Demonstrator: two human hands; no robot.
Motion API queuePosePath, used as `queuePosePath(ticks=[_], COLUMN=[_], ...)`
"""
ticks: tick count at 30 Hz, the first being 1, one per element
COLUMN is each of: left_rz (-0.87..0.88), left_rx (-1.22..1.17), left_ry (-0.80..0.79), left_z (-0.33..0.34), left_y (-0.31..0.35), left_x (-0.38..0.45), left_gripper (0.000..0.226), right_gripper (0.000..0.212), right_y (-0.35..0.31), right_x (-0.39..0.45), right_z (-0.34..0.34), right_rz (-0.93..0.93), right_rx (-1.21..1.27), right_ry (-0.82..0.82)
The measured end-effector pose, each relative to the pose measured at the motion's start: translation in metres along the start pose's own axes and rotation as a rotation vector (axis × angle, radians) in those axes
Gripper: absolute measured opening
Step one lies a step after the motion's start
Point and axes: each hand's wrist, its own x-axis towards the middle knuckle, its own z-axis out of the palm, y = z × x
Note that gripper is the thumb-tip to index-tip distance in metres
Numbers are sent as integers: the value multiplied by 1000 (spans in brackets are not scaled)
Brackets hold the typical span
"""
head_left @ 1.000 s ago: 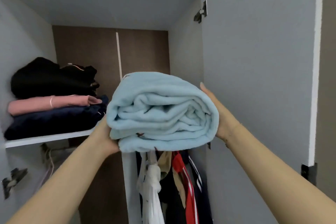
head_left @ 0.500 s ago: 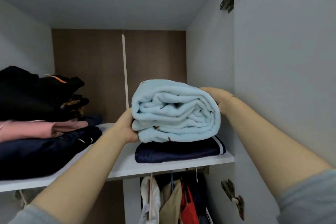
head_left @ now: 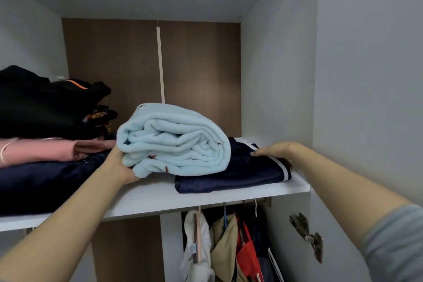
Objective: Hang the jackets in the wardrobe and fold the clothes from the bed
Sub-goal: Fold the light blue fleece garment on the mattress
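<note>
A folded light-blue fleece garment [head_left: 176, 142] lies on the white wardrobe shelf [head_left: 206, 197], partly on top of a folded navy garment with white stripes [head_left: 240, 171]. My left hand [head_left: 121, 162] grips the blue bundle's left end from below. My right hand [head_left: 272, 151] is off the bundle and rests flat on the navy garment near the right wall, fingers extended. Below the shelf, jackets [head_left: 229, 242] hang on a rail: white, beige, red and dark ones.
A stack of folded clothes fills the shelf's left side: black ones [head_left: 45, 103] on top, a pink one [head_left: 45, 151], dark navy [head_left: 41, 185] beneath. The open wardrobe door [head_left: 370, 98] with hinges stands at right. The brown back panel is behind.
The blue bundle came down onto the shelf and shifted left over the navy garment. My right hand let go of it and settled on the navy garment. The view moved closer.
</note>
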Motion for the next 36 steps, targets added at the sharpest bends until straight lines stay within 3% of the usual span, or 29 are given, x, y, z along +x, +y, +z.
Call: queuePosePath(ticks=[5,9,11,13,14,17,19,20,24,26,27,31,34,36], left_rz=[-61,-93,-147,-228,-260,-271,-241,-238,-109,-39,-57,-202,-180,-159], left_rx=[-59,-76,-37,11,33,70,38,-29,-292,-161,-103,76,224,362], left_ry=[-131,-66,10,35,54,78,125,188,448,525,491,350,432,520], left_z=[-23,-35,-37,-34,-31,-19,-10,-9,1,15,23,56,78,78], left_y=[0,7,8,8,6,7,10,12,5,-5,-11,-24,-28,-30], left_x=[-3,6,8,10,14,27,35,37,32,15,8,4,19,34], left_gripper=[50,61,46,13,17,29,28,34,53,50,50,84,99,91], right_gripper=[58,55,54,34,25,34,24,15,22,18,16,19,26,26], right_y=[0,-8,-17,-33,-43,-77,-95,-101,-119,-126,-129,-139,-148,-154], right_x=[8,0,-3,-12,-18,-43,-61,-66,-70,-71,-71,-75,-77,-78], right_z=[7,1,-9,-23,-30,-52,-64,-69,-82,-85,-86,-90,-99,-103], right_rz=[19,-60,-162,-258,-294,-331,-339,-366,-461,-480,-495,-558,-594,-638], right_rx=[-32,50,245,388,403,291,239,242,301,319,338,429,510,593], right_ry=[-49,-175,-197,-181,-166,-41,110,196,373,371,368,286,165,89])
